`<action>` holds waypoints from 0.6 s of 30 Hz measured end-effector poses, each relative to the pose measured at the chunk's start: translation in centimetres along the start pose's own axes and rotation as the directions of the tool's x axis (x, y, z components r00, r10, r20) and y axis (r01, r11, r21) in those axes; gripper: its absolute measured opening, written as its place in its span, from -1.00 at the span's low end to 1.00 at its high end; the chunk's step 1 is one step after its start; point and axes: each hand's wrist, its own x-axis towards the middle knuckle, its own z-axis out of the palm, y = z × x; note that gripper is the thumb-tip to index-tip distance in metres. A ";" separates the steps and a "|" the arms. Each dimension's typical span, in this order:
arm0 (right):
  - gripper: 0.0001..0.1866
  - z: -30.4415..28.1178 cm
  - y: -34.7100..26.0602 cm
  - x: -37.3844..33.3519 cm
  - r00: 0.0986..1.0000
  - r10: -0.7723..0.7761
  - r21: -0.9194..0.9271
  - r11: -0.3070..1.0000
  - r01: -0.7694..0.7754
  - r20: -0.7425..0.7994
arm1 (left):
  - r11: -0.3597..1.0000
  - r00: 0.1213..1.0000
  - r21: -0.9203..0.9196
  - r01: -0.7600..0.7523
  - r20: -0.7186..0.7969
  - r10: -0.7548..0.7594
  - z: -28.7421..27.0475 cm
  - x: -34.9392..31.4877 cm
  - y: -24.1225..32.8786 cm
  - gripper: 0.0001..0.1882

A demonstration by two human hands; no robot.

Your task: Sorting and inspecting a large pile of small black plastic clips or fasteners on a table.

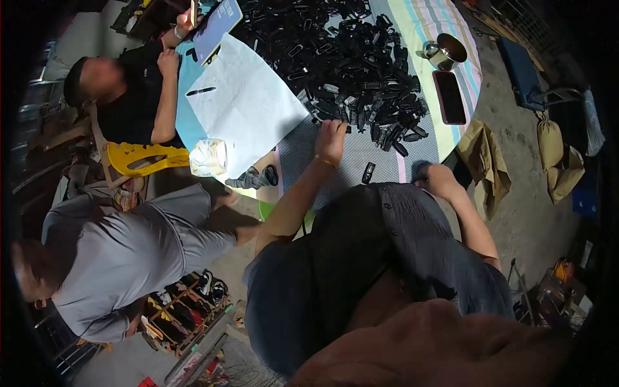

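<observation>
A broad heap of small black plastic pieces [361, 84], several with slots through them, covers the middle of the table [361, 151]. My left hand [331, 140] reaches to the near edge of this heap, its fingers bent down among the pieces; what they grip is hidden. One loose black piece with a slot [369, 172] lies apart from the heap, between my hands. My right hand [442, 181] is closed at the near right table edge, beside my body. Something dark shows by its fingers, too unclear to name.
A metal mug [447, 51] and a dark phone [449, 97] stand and lie at the right. White paper [248, 97] with a pen [201, 91] covers the left side. One person [138, 90] sits there; another [135, 245] stands nearer. Brown paper bag [482, 168] is at right.
</observation>
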 end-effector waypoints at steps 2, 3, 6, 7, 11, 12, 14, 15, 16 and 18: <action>-0.77 -1.7 -1.4 2.0 1.000 -0.004 0.040 0.999 0.005 -0.028 | 0.999 0.999 0.051 -0.012 0.032 0.011 0.7 -0.4 -0.8 -0.70; -0.77 -2.6 -2.4 3.2 0.984 -0.046 0.079 0.995 0.061 -0.171 | 0.999 1.000 0.049 -0.002 0.018 0.001 1.1 -0.6 -1.0 -0.70; -0.80 -3.7 -3.1 8.1 0.819 -0.177 0.182 0.929 0.323 -0.546 | 0.998 0.996 -0.014 0.064 0.068 -0.062 0.0 -0.3 0.7 -0.68; -0.80 -4.5 -3.7 9.8 0.776 -0.204 0.120 0.933 0.338 -0.597 | 0.989 0.984 -0.066 0.132 0.127 -0.123 -0.5 -0.3 1.2 -0.67; -0.74 -6.1 -5.0 16.2 0.571 -0.284 -0.073 0.929 0.363 -0.770 | 0.987 0.996 -0.137 0.084 -0.032 -0.089 0.8 -1.1 1.6 -0.64; -0.75 -6.2 -5.0 17.4 0.620 -0.325 -0.185 0.942 0.280 -0.715 | 0.911 0.980 -0.365 0.191 0.013 -0.200 1.1 -1.4 1.5 -0.65; -0.80 -6.7 -6.0 18.9 0.728 -0.371 -0.392 0.907 0.152 -0.577 | 0.722 0.952 -0.637 0.269 0.061 -0.301 3.0 -2.3 -0.1 -0.61; -0.80 -6.6 -5.8 19.4 0.730 -0.374 -0.393 0.906 0.156 -0.572 | 0.720 0.950 -0.638 0.273 0.061 -0.306 2.4 -2.0 0.1 -0.61; -0.83 -6.5 -5.6 19.7 0.747 -0.373 -0.422 0.896 0.137 -0.550 | 0.526 0.921 -0.764 0.374 0.238 -0.309 0.7 -1.1 0.8 -0.58; -0.86 -6.5 -5.3 20.0 0.765 -0.378 -0.454 0.882 0.125 -0.522 | 0.208 0.855 -0.835 0.509 0.463 -0.233 -0.8 -0.2 1.0 -0.53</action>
